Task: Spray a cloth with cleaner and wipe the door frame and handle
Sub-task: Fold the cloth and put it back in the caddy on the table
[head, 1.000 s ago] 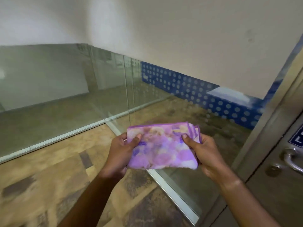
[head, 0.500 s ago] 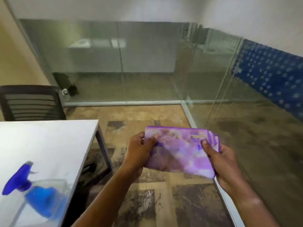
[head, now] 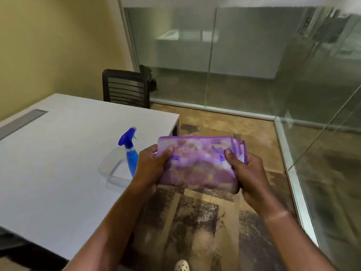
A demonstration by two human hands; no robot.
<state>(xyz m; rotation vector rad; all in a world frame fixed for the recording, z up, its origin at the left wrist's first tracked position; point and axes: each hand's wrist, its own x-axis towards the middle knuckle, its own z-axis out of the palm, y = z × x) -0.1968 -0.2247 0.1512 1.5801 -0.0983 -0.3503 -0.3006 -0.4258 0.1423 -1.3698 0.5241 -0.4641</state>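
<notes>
Head-camera view, swung away from the door since a second ago: the handle has gone from sight, and a white table (head: 58, 163) now fills the 9 o'clock side. Both hands grip a folded purple cloth (head: 197, 163) at centre, left hand (head: 152, 167) on its 9 o'clock edge, right hand (head: 248, 173) on its 3 o'clock edge. A blue spray bottle (head: 130, 151) lies on the table just beside the left hand, untouched. Spraying looks like the next step.
</notes>
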